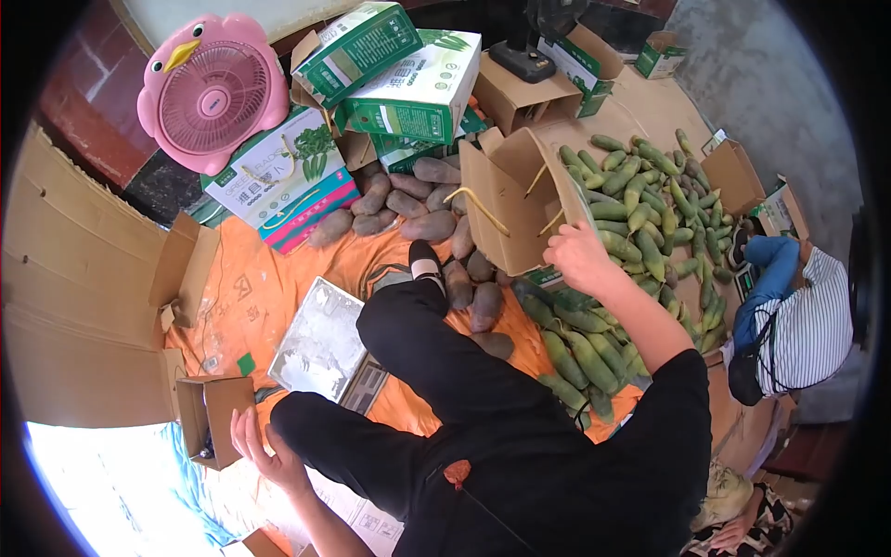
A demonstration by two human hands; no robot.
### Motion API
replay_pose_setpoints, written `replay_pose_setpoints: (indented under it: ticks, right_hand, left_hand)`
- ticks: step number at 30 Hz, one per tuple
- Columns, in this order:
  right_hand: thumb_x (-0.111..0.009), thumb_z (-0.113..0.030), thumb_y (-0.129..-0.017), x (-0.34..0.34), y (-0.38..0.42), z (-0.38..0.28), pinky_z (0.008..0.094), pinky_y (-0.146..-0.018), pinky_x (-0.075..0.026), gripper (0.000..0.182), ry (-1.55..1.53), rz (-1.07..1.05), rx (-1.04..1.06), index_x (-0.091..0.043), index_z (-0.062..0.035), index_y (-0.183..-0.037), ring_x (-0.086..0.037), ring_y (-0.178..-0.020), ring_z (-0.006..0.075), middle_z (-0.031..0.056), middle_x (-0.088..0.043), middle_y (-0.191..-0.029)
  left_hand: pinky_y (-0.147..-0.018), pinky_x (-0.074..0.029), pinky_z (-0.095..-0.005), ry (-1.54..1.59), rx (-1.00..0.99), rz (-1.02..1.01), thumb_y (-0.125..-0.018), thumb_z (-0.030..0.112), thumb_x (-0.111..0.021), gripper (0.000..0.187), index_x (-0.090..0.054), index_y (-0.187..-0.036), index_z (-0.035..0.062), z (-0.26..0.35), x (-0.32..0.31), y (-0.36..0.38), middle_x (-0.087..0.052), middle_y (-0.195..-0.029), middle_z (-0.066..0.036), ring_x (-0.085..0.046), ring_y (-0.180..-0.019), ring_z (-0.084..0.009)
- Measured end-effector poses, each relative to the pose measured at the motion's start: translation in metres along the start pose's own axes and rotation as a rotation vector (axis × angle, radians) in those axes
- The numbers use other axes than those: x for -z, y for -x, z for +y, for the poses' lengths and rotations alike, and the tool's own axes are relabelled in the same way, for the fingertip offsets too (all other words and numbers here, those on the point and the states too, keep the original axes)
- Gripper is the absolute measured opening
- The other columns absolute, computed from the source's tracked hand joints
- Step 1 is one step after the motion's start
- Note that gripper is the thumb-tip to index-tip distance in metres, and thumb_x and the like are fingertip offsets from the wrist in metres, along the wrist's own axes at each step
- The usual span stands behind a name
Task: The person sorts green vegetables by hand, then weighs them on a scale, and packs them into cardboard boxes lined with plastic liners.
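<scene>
My right hand is closed on the rim of an open cardboard box with yellow rope handles. The box is tilted, its brown inside facing me, and its contents cannot be seen. Green radishes lie in a big pile beside and behind that hand. Dusty reddish-brown oblong roots lie to the left of the box. My left hand has its fingers apart and holds nothing. Just beside it stands a small open cardboard box with a dark item inside. A digital scale with a worn metal plate lies by my knees.
A pink penguin-shaped fan stands at the back left, next to printed gift boxes. Tall cardboard sheets line the left side. A person in a striped shirt crouches at the right. Orange sheeting covers the floor.
</scene>
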State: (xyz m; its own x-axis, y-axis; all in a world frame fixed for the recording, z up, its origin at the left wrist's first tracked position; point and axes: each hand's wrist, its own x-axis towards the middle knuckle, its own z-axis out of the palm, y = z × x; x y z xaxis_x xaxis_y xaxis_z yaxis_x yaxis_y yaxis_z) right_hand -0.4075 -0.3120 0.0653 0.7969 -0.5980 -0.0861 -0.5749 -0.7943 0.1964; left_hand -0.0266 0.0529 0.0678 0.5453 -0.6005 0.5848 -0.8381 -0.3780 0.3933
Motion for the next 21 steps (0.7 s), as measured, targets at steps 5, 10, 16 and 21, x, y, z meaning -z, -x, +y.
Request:
replay_pose_setpoints:
  ticks: [5,10,16,21]
  right_hand:
    - [-0.066,-0.011,-0.071,0.027,0.018,-0.003,0.0438,-0.088,-0.039,0.008,-0.212,-0.012,-0.156,-0.067,-0.0147,-0.077,-0.057,-0.093,0.0225,0.0022,-0.061,-0.081]
    - [-0.069,-0.014,-0.072,0.039,0.025,0.004,0.0511,-0.100,-0.034,0.009,-0.289,0.197,-0.284,-0.066,-0.0109,-0.080,-0.058,-0.093,0.0259,0.0050,-0.061,-0.083]
    - [-0.069,-0.015,-0.074,0.049,0.013,0.035,0.0487,-0.094,-0.040,0.015,-0.513,0.313,-0.470,-0.068,-0.0075,-0.087,-0.062,-0.086,0.0310,0.0102,-0.066,-0.086]
    - [-0.068,-0.012,-0.076,0.028,-0.008,0.056,0.0312,-0.065,-0.047,0.016,-0.976,0.390,-0.598,-0.067,0.0016,-0.086,-0.062,-0.069,0.0171,0.0101,-0.067,-0.075]
  left_hand:
    - [-0.103,-0.034,-0.0430,0.015,0.006,0.035,-0.086,-0.002,-0.051,0.032,-0.057,-0.117,0.0015,-0.003,0.007,0.004,-0.054,-0.122,-0.014,-0.047,-0.120,-0.0314]
    - [-0.102,-0.034,-0.0444,0.030,0.018,0.049,-0.087,-0.003,-0.052,0.031,-0.056,-0.118,0.0005,0.000,0.014,0.009,-0.055,-0.119,-0.013,-0.047,-0.120,-0.0324]
    - [-0.103,-0.034,-0.0419,0.028,0.052,0.072,-0.090,-0.002,-0.050,0.029,-0.057,-0.118,0.0011,-0.005,0.022,0.015,-0.054,-0.123,-0.014,-0.046,-0.121,-0.0304]
    - [-0.102,-0.034,-0.0417,0.025,0.050,0.074,-0.090,-0.002,-0.050,0.029,-0.057,-0.118,0.0010,-0.006,0.026,0.017,-0.054,-0.122,-0.014,-0.047,-0.120,-0.0299]
